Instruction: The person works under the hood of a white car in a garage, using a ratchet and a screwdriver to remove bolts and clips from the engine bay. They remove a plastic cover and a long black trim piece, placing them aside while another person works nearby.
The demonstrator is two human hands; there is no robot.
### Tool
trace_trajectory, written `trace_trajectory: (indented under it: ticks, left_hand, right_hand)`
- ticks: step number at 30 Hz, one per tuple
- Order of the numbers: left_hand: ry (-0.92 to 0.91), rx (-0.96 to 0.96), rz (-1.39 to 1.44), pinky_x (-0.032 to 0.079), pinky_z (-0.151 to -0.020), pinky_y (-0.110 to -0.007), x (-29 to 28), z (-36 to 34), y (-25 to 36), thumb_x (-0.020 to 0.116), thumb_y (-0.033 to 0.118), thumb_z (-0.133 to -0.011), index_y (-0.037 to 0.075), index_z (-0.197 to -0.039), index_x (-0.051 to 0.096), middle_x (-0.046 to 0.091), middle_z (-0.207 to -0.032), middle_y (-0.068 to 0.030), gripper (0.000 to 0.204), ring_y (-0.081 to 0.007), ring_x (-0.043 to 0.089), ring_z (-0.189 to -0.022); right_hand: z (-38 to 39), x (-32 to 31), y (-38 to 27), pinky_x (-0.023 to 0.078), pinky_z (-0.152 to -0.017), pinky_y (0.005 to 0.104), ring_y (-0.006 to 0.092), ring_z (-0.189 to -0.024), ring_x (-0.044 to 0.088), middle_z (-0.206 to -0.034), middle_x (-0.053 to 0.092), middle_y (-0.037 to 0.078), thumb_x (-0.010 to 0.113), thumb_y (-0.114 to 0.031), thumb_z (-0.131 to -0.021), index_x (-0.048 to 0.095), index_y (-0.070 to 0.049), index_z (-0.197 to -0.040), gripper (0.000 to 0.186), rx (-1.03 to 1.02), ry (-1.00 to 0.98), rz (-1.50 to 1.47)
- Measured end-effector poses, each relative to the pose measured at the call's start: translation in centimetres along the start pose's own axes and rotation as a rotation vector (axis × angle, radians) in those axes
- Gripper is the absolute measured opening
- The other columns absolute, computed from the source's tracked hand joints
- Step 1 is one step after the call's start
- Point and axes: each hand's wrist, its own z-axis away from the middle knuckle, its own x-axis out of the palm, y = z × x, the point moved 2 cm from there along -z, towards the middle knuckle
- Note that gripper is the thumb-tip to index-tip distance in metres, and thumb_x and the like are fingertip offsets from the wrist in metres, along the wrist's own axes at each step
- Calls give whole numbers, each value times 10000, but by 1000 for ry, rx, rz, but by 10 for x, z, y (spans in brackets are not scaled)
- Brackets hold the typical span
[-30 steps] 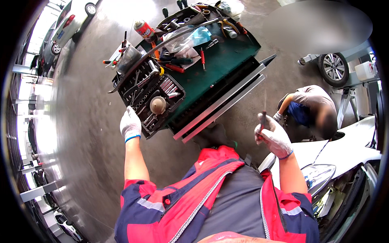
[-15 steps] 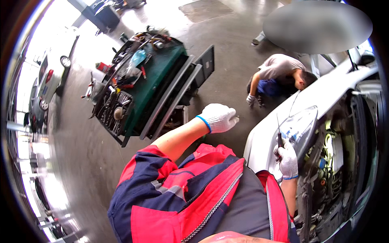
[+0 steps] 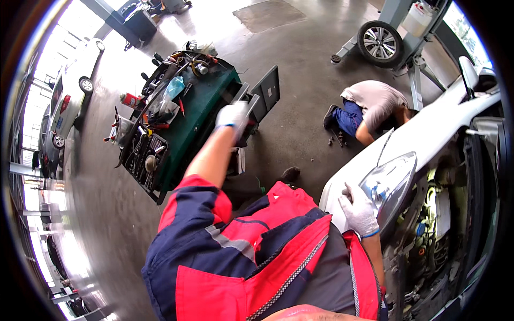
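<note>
**Car [image 3: 428, 128] to the right, tool cart [image 3: 202, 109] to the left, one gloved hand near each**

The white car fills the near right, its engine bay [image 3: 428, 224] exposed. The green-topped cart stands across the floor to the left, presumably kept at arm's reach so tools stay handy yet off the car's paint. A crouching co-worker [image 3: 375, 101] bends low beside the car on the far right, probably to get at something down there. Beyond, a wheel [image 3: 380, 44] sits off the floor; I cannot tell what supports it.

The left hand [image 3: 233, 114] is stretched over the cart's right side, by the drawers; blur hides whether its fingers are apart or together, or touch anything. The right hand [image 3: 360, 215] is at the headlight [image 3: 393, 179], thumb lifted, the other fingers loosely bent; whether it touches the lens or holds anything cannot be told.

An open socket case [image 3: 155, 150] lies at the cart's near end, its slots likely keeping small pieces sorted. A red screwdriver [image 3: 182, 107] lies loose on the top. Small dark parts [image 3: 340, 140] are on the floor near the co-worker.
</note>
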Motion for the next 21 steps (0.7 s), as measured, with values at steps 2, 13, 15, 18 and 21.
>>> trace_trajectory:
  ticks: [2, 13, 15, 18, 21]
  left_hand:
    - [142, -488, 148, 445, -1045, -482, -56, -30, -122, 361, 466, -939, -62, -1184, 681, 634, -1273, -308, 665, -403, 603, -1250]
    - [311, -465, -228, 464, -1036, -519, -129, -144, -186, 425, 501, -965, -6, -1193, 684, 648, -1232, -299, 613, -464, 617, -1173]
    - [145, -413, -43, 441, -1078, -502, -114, -193, -146, 406, 552, -964, 9, -1224, 684, 624, -1285, -304, 663, -451, 588, -1237]
    - [228, -566, 131, 493, -1027, -479, -78, -255, -109, 492, 451, -939, 27, -1262, 674, 675, -1245, -262, 564, -421, 644, -1187]
    - [372, -768, 353, 555, -925, -459, -56, -292, -79, 570, 294, -925, 61, -1187, 721, 710, -1203, -224, 382, -390, 697, -1109]
  right_hand:
    - [-21, 3, 39, 549, -876, 378, 262, -972, 690, -1050, 708, 169, 685, -219, -942, 602, 9, -1339, 466, 75, -7, 4]
    - [-128, -18, -2, 542, -827, 355, 225, -885, 683, -1002, 708, 155, 672, -171, -940, 592, 20, -1355, 464, 192, -100, 208]
    - [-141, -17, -11, 542, -825, 353, 226, -874, 682, -988, 704, 152, 666, -163, -940, 593, 28, -1347, 456, 169, -101, 238]
    - [-148, -17, -24, 535, -866, 350, 228, -950, 677, -1052, 697, 166, 658, -150, -947, 584, 33, -1356, 455, 256, -127, 233]
    - [-136, -22, -8, 538, -864, 356, 234, -943, 677, -1047, 699, 168, 669, -159, -940, 591, 24, -1352, 458, 341, -90, 211]
